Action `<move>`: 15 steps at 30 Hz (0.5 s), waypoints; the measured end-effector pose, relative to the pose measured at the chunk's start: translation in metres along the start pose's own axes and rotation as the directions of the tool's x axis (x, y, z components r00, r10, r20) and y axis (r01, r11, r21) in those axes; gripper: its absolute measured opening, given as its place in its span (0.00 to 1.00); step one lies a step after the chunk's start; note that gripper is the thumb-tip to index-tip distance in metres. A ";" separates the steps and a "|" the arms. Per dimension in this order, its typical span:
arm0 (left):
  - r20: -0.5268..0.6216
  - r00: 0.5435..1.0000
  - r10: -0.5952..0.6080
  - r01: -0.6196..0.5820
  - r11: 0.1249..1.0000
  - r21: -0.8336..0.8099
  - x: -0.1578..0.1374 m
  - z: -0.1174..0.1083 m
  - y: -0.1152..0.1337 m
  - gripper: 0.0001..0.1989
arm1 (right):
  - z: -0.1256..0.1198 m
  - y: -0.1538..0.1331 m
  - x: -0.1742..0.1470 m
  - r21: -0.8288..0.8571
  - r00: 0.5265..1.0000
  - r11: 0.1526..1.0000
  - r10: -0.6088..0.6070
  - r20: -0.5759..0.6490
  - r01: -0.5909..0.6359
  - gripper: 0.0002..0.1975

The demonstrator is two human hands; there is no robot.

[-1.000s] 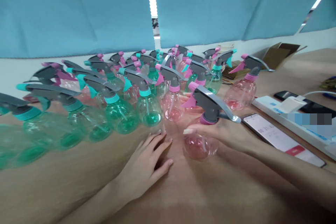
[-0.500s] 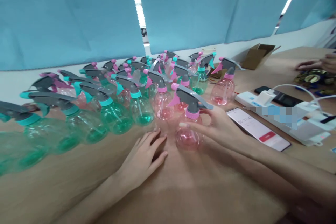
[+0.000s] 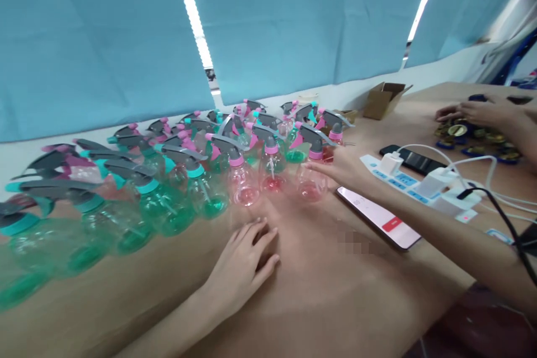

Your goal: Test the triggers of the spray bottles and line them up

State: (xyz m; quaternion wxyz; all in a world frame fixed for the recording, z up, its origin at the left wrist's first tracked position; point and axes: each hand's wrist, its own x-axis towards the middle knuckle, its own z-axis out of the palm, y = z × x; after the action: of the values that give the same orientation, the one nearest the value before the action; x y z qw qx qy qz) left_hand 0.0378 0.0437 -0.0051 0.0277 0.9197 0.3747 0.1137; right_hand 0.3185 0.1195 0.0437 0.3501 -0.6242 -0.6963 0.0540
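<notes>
My right hand point(image 3: 344, 170) reaches out to the right end of the front row and grips a clear pink spray bottle point(image 3: 311, 185). The bottle stands upright with a little pink liquid at the bottom and a grey and pink trigger head. Some of the fingers are hidden behind it. Two more pink-collared bottles stand just left of it, the nearer one a pink spray bottle point(image 3: 246, 184). My left hand point(image 3: 245, 260) lies palm down on the table, fingers loosely stretched, holding nothing. Its closest neighbours are that pink bottle and a green spray bottle point(image 3: 205, 193).
Several green and pink spray bottles crowd the table's left and back. At right lie a lit phone point(image 3: 377, 221), a power strip point(image 3: 394, 179) with chargers, and a dark phone point(image 3: 413, 159). Behind them are an open cardboard box point(image 3: 384, 102) and another person's hands point(image 3: 482, 112) over metallic parts.
My right hand has moved the pink spray bottle away from me, into line with the other pink bottles. The left hand still rests on the table. The camera view has turned right.
</notes>
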 end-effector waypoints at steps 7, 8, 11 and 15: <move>-0.063 0.997 -0.032 0.030 0.999 -0.033 0.020 0.002 -0.003 0.15 | 0.011 0.002 0.032 -0.036 1.000 0.999 0.003 -0.024 -0.004 0.15; -0.065 0.997 -0.034 0.032 0.999 -0.034 0.022 0.003 -0.004 0.15 | 0.012 0.001 0.035 -0.031 1.000 1.000 -0.001 -0.026 0.000 0.14; -0.059 0.998 -0.026 0.024 0.999 -0.035 0.027 0.004 -0.004 0.15 | 0.015 0.002 0.041 -0.023 0.999 1.000 -0.005 -0.034 0.004 0.14; -0.041 0.999 -0.019 0.017 0.999 -0.049 0.031 0.005 -0.003 0.15 | 0.018 0.002 0.047 -0.013 0.999 1.000 -0.019 -0.042 0.019 0.13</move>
State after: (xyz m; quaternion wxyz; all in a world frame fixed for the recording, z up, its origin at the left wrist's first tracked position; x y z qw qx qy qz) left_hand 0.0586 0.0674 -0.0047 0.0431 0.9129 0.3805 0.1415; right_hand 0.3114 0.1687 0.0487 0.3612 -0.6208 -0.6950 0.0332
